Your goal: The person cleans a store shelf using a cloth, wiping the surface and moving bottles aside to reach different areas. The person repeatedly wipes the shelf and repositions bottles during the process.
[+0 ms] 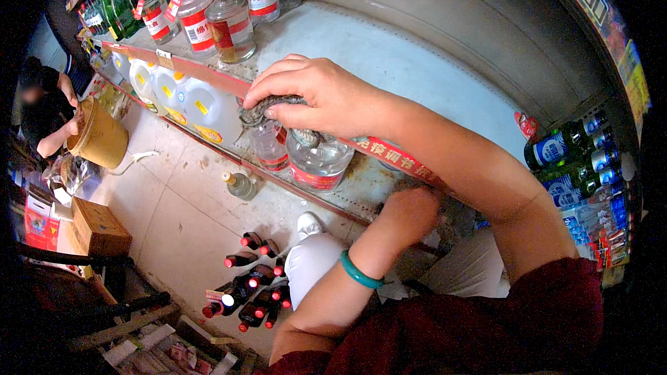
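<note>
My right hand presses a crumpled grey cloth against the red front edge of a white shelf. Just below it, on the lower shelf, stand two clear bottles with red labels. My left hand, with a green bangle on its wrist, is curled into a fist and rests at the lower shelf's front edge. I see nothing held in it. My knee in white trousers is below.
Clear and green bottles crowd the shelf's left end, with big white jugs beneath. Dark red-capped bottles and one small bottle stand on the floor. A cardboard box and a person with a tan bucket are left.
</note>
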The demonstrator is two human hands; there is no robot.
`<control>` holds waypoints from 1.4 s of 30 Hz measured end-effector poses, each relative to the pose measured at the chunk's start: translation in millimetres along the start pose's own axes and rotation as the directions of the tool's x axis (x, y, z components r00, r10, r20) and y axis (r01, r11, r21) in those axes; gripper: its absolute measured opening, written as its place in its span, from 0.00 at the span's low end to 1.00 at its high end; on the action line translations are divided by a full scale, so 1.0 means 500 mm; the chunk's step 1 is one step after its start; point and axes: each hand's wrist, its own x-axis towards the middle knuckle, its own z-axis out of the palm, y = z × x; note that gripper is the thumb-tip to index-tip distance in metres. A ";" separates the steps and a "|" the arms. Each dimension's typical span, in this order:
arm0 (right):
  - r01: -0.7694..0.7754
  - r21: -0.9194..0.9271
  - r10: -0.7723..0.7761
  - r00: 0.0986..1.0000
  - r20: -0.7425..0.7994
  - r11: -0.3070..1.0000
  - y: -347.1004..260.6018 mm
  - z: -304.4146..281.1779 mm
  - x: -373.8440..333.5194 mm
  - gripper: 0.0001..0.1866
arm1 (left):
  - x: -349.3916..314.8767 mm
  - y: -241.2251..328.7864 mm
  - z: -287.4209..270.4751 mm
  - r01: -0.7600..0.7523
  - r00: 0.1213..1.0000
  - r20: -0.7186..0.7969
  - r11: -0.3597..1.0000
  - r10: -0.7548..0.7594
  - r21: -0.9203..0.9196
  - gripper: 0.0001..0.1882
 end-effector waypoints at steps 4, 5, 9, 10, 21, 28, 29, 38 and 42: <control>0.029 -0.020 -0.030 0.999 -0.038 0.999 -0.008 -0.009 -0.003 0.14 | -0.010 -0.019 -0.050 -0.394 0.797 -0.522 0.917 0.304 -0.067 0.09; 0.025 -0.031 -0.026 0.999 -0.039 0.999 -0.005 -0.014 -0.008 0.13 | -0.022 -0.015 -0.071 -0.370 0.819 -0.526 0.911 0.227 -0.182 0.09; 0.008 -0.068 -0.009 1.000 -0.013 0.998 -0.015 -0.032 -0.010 0.13 | -0.073 -0.009 -0.127 -0.401 0.774 -0.632 0.747 -0.032 -0.529 0.05; 0.024 -0.068 -0.026 0.999 -0.022 0.997 -0.019 -0.032 -0.006 0.14 | -0.084 -0.016 -0.125 -0.518 0.662 -0.739 0.635 -0.126 -0.573 0.06; 0.119 -0.182 -0.071 0.965 0.253 0.976 -0.060 0.039 0.070 0.14 | -0.134 -0.110 -0.221 -0.821 -0.296 -0.709 0.550 -0.640 -0.153 0.13; 0.059 -0.174 -0.030 0.986 0.163 0.983 -0.046 0.063 0.083 0.14 | -0.140 -0.139 -0.212 -0.884 -0.241 -0.533 0.410 -0.811 -0.224 0.18; 0.057 -0.170 -0.028 0.985 0.169 0.984 -0.049 0.063 0.087 0.15 | -0.137 -0.134 -0.213 -0.878 -0.243 -0.550 0.423 -0.799 -0.226 0.18; 0.068 -0.200 -0.018 0.971 0.240 0.977 -0.049 0.073 0.057 0.14 | -0.161 -0.163 -0.226 -0.817 -0.325 -0.615 0.541 -0.718 -0.199 0.07; 0.022 -0.189 0.019 0.976 0.216 0.982 -0.055 0.077 0.056 0.14 | -0.144 -0.135 -0.223 -0.864 -0.211 -0.599 0.434 -0.773 -0.255 0.09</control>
